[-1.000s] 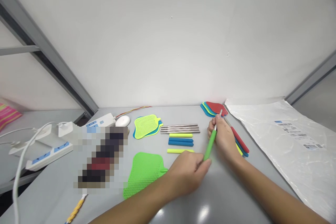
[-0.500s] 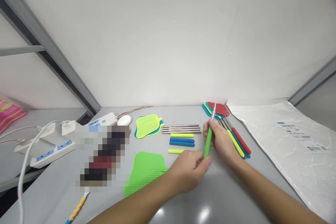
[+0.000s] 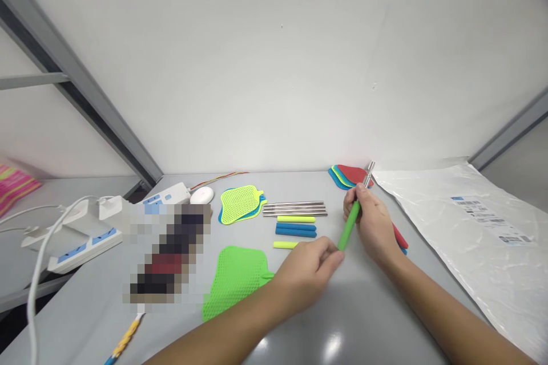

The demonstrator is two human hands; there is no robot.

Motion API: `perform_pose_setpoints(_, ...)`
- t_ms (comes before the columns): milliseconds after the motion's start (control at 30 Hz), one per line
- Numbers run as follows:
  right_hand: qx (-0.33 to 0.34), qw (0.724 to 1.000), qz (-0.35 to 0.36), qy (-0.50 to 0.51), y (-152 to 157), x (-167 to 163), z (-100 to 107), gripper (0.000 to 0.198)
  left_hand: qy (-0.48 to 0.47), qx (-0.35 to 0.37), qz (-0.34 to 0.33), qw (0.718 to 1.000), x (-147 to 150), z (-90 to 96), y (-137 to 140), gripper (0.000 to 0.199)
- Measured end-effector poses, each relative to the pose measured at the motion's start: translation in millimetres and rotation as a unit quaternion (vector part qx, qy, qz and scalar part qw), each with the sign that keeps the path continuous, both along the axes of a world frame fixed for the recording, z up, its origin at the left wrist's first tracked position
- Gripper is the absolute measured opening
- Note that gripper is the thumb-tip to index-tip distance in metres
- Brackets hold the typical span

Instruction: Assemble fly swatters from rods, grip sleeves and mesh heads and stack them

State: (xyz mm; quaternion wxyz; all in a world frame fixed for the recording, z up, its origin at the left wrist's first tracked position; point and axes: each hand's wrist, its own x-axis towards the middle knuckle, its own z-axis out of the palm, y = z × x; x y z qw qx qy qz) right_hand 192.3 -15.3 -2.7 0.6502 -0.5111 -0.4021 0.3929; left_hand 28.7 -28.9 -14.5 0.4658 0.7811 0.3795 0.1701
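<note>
A green fly swatter handle, with a metal rod sticking out of its top, slants up to the right above the table. My left hand pinches its lower end; my right hand is wrapped round its upper part. Left of my hands lies a green swatter head, partly hidden by my left forearm. Farther back are a yellow swatter head over a blue one, several metal rods, blue handle grips and yellow grips. Swatters with red, yellow and blue heads lie partly behind my right hand.
A white plastic mailer bag covers the table's right side. At the left are power strips with plugs and a white cable, a round white object and a pixelated patch. A wall stands behind the grey table.
My right hand has moved right and slightly up, and the green handle with its rod leans farther right. My left hand keeps its pinch on the lower end.
</note>
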Motion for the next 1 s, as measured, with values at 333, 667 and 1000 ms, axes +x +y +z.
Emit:
perform_pose_setpoints(333,-0.047,0.995,0.07,0.049,0,-9,-1,0.029,0.02,0.064,-0.075,0.995,-4,3.0,1,0.024)
perform_pose_setpoints(667,-0.07,0.981,0.101,0.153,8,9,0,0.048,0.062,0.035,-0.042,0.997,-7,6.6,0,0.029)
perform_pose_setpoints(1000,-0.132,0.961,0.141,0.199,11,2,-4,0.043,0.051,0.078,-0.105,0.99,-7,1.2,5,0.027)
